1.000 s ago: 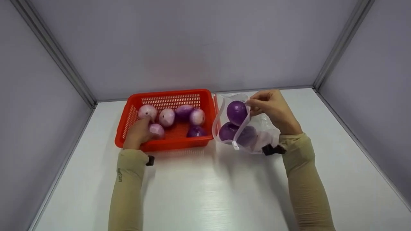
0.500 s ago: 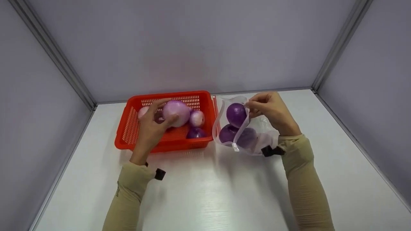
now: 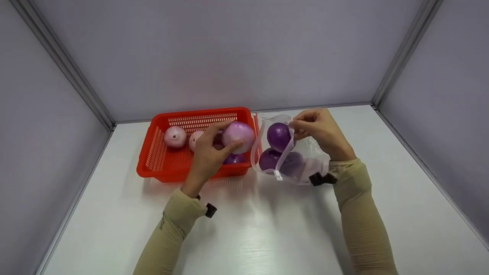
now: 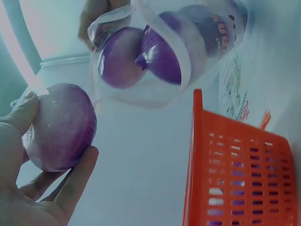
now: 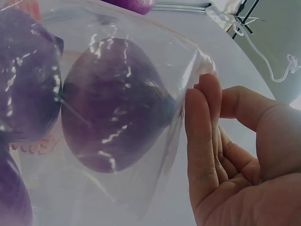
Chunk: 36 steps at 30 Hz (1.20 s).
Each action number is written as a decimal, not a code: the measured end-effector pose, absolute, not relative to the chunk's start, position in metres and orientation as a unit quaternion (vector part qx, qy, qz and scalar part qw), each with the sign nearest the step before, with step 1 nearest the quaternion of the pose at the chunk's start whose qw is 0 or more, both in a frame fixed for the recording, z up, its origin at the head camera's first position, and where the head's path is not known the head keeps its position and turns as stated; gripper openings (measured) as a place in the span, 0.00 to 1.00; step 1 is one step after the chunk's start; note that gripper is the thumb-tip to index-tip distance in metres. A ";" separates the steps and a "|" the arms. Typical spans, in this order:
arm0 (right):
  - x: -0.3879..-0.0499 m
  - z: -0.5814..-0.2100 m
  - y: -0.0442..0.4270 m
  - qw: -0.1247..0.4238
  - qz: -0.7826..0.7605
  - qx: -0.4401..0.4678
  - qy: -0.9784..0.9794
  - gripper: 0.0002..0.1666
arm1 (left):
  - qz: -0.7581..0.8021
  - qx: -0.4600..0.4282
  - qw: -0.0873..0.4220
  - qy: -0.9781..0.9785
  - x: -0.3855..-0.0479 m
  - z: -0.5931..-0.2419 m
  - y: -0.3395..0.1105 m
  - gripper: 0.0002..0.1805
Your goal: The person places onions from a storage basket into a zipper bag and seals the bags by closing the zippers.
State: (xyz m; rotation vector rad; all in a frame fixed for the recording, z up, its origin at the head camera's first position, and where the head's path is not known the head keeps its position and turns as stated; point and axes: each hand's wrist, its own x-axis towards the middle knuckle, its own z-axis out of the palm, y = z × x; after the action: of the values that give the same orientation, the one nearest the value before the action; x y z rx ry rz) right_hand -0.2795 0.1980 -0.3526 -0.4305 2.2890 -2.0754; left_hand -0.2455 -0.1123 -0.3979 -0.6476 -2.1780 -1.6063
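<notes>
My left hand (image 3: 210, 152) grips a pale purple onion (image 3: 240, 136) above the right end of the red basket (image 3: 154, 173). In the left wrist view, thumb and fingers curl round that onion (image 4: 61, 127), a little apart from the bag's mouth. The rim of a clear plastic bag (image 3: 254, 152) is pinched by my right hand (image 3: 321, 131), and its mouth gapes toward the basket. Several dark purple onions (image 3: 279, 136) lie inside the bag. Through the film in the right wrist view, one bagged onion (image 5: 115, 106) sits beside the pinching fingers (image 5: 200, 136).
Several onions stay in the basket, such as a pale one (image 3: 175, 136) at its left end; my left hand partly hides others. The white table (image 3: 244, 229) meets grey panels (image 3: 244, 57) at the back and sides. A slider (image 3: 278, 175) hangs on the bag's rim.
My left hand has lifted a pale onion out of the basket's left part and carried it right, toward the bag. The right hand keeps its pinch on the bag, almost still.
</notes>
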 end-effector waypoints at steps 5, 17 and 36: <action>-0.279 -0.352 0.196 0.013 -0.663 -0.142 0.735 0.04 | -0.548 -0.245 0.190 -0.776 -0.247 -0.397 -0.091 0.32; -0.278 -0.353 0.196 0.020 -0.648 -0.146 0.748 0.04 | -0.495 -0.242 0.221 -0.805 -0.248 -0.401 -0.067 0.34; -0.276 -0.346 0.196 0.041 -0.641 -0.170 0.747 0.08 | -0.446 -0.279 0.261 -0.809 -0.244 -0.405 -0.050 0.28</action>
State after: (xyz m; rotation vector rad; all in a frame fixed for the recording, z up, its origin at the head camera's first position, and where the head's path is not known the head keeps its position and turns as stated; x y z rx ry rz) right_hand -0.2758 0.1962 -0.3461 -0.5214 2.2885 -1.9621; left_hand -0.2444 -0.0499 -0.4051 -0.7551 -2.1909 -1.2088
